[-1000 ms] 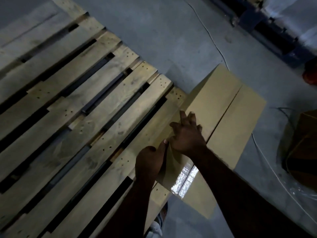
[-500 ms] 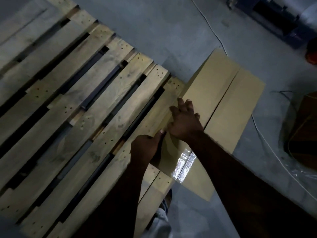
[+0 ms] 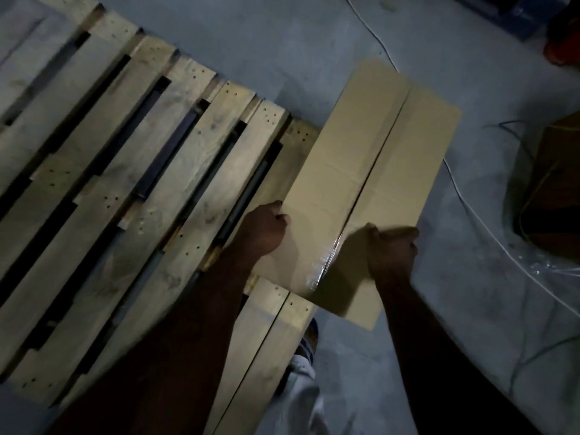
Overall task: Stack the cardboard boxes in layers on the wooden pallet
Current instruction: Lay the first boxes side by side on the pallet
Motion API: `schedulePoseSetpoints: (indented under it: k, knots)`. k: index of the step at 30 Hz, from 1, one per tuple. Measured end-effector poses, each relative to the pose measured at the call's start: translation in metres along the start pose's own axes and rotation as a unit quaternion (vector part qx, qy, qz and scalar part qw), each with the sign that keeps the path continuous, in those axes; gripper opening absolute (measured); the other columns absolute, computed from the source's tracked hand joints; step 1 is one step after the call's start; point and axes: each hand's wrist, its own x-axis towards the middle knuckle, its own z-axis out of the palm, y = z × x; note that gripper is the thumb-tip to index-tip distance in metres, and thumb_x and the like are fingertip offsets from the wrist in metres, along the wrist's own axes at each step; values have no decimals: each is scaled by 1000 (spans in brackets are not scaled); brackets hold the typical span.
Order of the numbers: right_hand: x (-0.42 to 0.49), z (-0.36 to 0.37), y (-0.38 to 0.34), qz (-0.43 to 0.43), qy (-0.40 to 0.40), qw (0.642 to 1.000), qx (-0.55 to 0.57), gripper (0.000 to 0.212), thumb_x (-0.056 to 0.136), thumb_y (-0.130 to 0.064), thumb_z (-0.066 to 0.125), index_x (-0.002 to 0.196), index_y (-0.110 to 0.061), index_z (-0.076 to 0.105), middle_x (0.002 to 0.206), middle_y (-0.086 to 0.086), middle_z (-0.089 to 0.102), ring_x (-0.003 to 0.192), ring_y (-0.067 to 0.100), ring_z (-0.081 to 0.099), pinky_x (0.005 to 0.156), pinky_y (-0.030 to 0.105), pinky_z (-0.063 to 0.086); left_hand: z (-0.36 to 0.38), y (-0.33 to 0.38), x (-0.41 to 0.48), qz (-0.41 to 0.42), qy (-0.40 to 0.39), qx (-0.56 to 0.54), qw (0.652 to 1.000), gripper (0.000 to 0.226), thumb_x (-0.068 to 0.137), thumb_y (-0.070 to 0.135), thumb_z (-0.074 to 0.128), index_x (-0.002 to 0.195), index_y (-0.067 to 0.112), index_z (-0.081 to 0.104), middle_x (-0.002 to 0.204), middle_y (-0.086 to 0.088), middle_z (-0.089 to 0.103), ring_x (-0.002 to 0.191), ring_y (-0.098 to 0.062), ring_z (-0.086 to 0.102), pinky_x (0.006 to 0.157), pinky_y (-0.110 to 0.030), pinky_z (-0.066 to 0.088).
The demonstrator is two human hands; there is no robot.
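A long tan cardboard box (image 3: 370,171) with a taped centre seam lies across the right edge of the wooden pallet (image 3: 131,183), its far right part hanging over the floor. My left hand (image 3: 266,229) grips the box's near left corner, fingers curled on the edge. Over on the near right side, my right hand (image 3: 392,249) grips the box's near end, fingers curled over its top edge. The rest of the pallet's slats are bare.
A darker brown box (image 3: 552,189) stands on the grey concrete floor at the right, with clear plastic wrap (image 3: 546,265) beside it. A thin white cable (image 3: 489,233) runs across the floor behind the box. My foot (image 3: 309,337) is by the pallet's near edge.
My right hand slid from the top middle of the box to its near right end. My left hand shifted onto the near left corner. The view came closer to the box.
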Motion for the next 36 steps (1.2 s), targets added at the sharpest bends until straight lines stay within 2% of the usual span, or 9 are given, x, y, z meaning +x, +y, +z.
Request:
schedulePoseSetpoints:
  k: [4,7,15,18,22,24,28,33,36]
  knots:
    - [2,-9,-1,-17,-33,999,13,98,91,-47,67,156,-2,9,146,29,40,131,45,44,104,43,40,-1,0,0,14,1,18,1000,48,101,27,52,147,13,47,147,-8,52,132,-25,50,111,-33,39]
    - [2,-13,1,-29,-44,999,5,97,91,-50,66,155,-2,11,143,29,42,128,47,46,102,48,44,-3,2,-1,27,17,21,999,47,101,23,54,146,10,48,146,-9,53,130,-24,51,105,-24,38]
    - [-4,-12,4,-45,-68,996,-27,98,95,-53,59,157,-4,1,152,30,28,131,49,42,103,48,42,0,5,-6,20,38,80,996,51,102,22,53,150,9,41,150,-14,47,136,-29,46,110,-29,35]
    - [-7,-13,3,-56,-70,993,-72,94,97,-54,53,158,-7,1,160,28,12,144,48,24,112,55,33,4,15,-13,38,55,130,989,55,102,19,50,154,11,32,149,-17,46,134,-33,47,109,-33,37]
    - [-17,-16,4,-133,-67,975,-162,80,100,-56,43,159,-16,5,165,21,-5,152,43,-1,117,63,16,10,27,-24,92,50,238,966,66,100,25,51,157,13,19,164,-14,15,144,-35,30,112,-46,37]
    - [-25,-21,3,-161,-64,970,-170,77,101,-54,42,159,-15,8,166,19,-2,152,41,-1,118,63,15,5,32,-33,112,47,278,953,66,98,30,53,155,15,24,164,-13,12,146,-35,26,111,-50,39]
    - [-69,-51,-12,-214,-80,960,-163,72,102,-51,39,158,-14,16,166,17,7,153,37,5,120,58,15,-25,45,-78,141,43,282,948,56,98,32,52,150,15,36,161,-12,25,144,-32,28,109,-47,38]
    - [-195,-104,-36,-323,-145,929,-104,62,101,-44,49,148,-5,40,149,19,45,140,35,38,111,46,38,-94,40,-195,130,69,195,970,56,98,32,55,150,16,41,150,-9,46,135,-29,46,107,-41,43]
    - [-303,-138,-44,-388,-191,894,-117,58,102,-40,51,146,-3,44,145,18,51,133,33,48,105,36,40,-144,9,-290,115,97,149,977,51,96,33,58,144,17,50,141,-9,57,128,-28,54,103,-39,47]
